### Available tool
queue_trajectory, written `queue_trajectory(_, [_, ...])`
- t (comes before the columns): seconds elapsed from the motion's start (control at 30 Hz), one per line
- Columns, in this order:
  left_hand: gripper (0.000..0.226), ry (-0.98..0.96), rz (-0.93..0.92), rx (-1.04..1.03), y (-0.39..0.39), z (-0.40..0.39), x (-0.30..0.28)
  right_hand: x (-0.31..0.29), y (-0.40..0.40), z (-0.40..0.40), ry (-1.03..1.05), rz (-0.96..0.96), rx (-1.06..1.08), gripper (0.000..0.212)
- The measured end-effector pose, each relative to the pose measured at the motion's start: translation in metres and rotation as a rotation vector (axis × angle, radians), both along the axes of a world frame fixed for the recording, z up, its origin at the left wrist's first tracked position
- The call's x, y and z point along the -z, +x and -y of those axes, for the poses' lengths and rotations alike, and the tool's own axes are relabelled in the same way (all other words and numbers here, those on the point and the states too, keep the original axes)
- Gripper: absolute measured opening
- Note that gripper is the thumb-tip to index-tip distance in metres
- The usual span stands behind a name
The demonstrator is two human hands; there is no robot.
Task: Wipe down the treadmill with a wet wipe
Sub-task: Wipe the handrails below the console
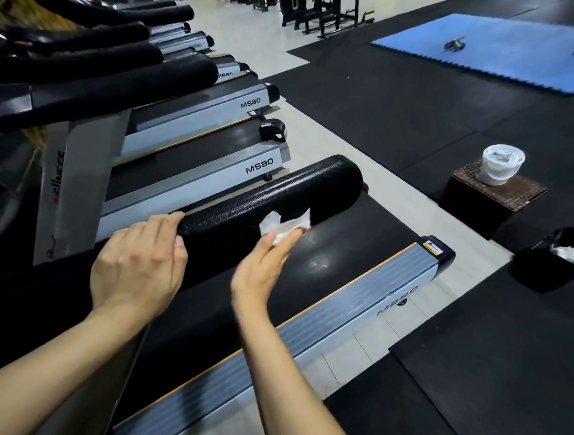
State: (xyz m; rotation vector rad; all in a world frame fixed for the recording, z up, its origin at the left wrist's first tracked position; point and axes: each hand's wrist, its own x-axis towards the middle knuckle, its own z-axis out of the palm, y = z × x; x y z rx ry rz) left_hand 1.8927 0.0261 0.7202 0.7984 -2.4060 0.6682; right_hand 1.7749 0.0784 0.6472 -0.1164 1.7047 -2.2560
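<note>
The left hand (140,259) grips the padded black handrail (266,199) of the nearest treadmill (357,307), fingers curled over its top and the thumb wrapped round the near side. The right hand (263,266) reaches forward with fingers nearly straight, pressing a crumpled white wet wipe (283,225) against the handrail's lower side, further along toward its rounded free end. The wipe sits between the fingertips and the foam; part of it bunches up above the fingers. Below the handrail lies the treadmill's black belt (337,253), bordered at its right edge by a grey side rail (306,331) with an orange strip and "MS80" lettering.

To the left, more treadmills of the same model stand in a row, each with its own padded handrail. On the black rubber floor to the right stands a dark wicker box (489,201) carrying a white bucket (501,165) lined with clear plastic. Just beside it, nearer the frame's right edge, is a black bin (549,264) with white crumpled material inside. A blue foam mat (507,52) lies well beyond.
</note>
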Motion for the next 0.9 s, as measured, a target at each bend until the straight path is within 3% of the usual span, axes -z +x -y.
queue_trajectory(0.17, [0.040, 0.036, 0.012, 0.009, 0.000, 0.001, -0.003, -0.007, -0.117, 0.010, 0.067, 0.042, 0.222, 0.066])
queue_trajectory(0.27, [0.040, 0.056, 0.031, 0.046, 0.003, 0.001, -0.006, -0.009, -0.120, 0.010, 0.075, -0.046, 0.279, 0.063])
queue_trajectory(0.43, [0.050, 0.220, 0.125, 0.143, 0.019, 0.008, -0.018, 0.003, 0.029, 0.018, 0.153, -0.641, 0.132, 0.056])
queue_trajectory(0.53, [0.056, 0.265, 0.238, 0.187, 0.041, 0.015, -0.026, 0.031, 0.048, 0.009, 0.288, -0.997, 0.049, 0.055])
queue_trajectory(0.6, [0.055, 0.203, 0.295, 0.155, 0.062, 0.020, -0.031, 0.035, 0.018, 0.008, 0.357, -0.919, 0.139, 0.055])
queue_trajectory(0.67, [0.055, 0.171, 0.324, 0.141, 0.085, 0.026, -0.034, 0.024, -0.001, 0.010, 0.356, -0.594, 0.237, 0.059])
queue_trajectory(0.73, [0.054, 0.160, 0.318, 0.131, 0.108, 0.030, -0.037, 0.010, 0.008, 0.018, 0.330, -0.443, 0.256, 0.061])
queue_trajectory(0.8, [0.054, 0.132, 0.300, 0.130, 0.127, 0.035, -0.038, -0.002, 0.047, 0.029, 0.292, -0.529, 0.231, 0.061])
queue_trajectory(0.9, [0.048, 0.110, 0.303, 0.127, 0.151, 0.043, -0.042, -0.008, 0.149, 0.045, 0.300, -0.890, 0.152, 0.059])
